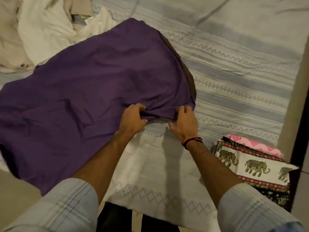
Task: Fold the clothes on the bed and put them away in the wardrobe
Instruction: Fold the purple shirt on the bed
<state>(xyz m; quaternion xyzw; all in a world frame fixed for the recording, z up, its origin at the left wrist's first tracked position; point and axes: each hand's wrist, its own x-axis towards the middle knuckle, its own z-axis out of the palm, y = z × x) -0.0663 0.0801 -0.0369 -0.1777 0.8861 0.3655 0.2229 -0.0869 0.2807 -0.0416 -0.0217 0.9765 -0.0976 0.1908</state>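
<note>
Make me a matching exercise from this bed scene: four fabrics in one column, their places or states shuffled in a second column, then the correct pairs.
Column A
1. purple cloth
2. elephant-print cloth
3. pink cloth
4. white clothes

Column B
a. crumpled heap at the far left of the bed
b. folded, at the bed's near right corner
c. spread out, its near edge gripped by both hands
d. tucked behind the folded printed piece

Pairs: 1-c, 2-b, 3-d, 4-a

The left hand and right hand bunch the purple edge.

Both hands grip near edge of purple cloth (93, 91) on bed (234, 47): left hand (133, 118), right hand (184, 123). White clothes (45, 30) far left, elephant-print fabric (250, 166) near right.
</note>
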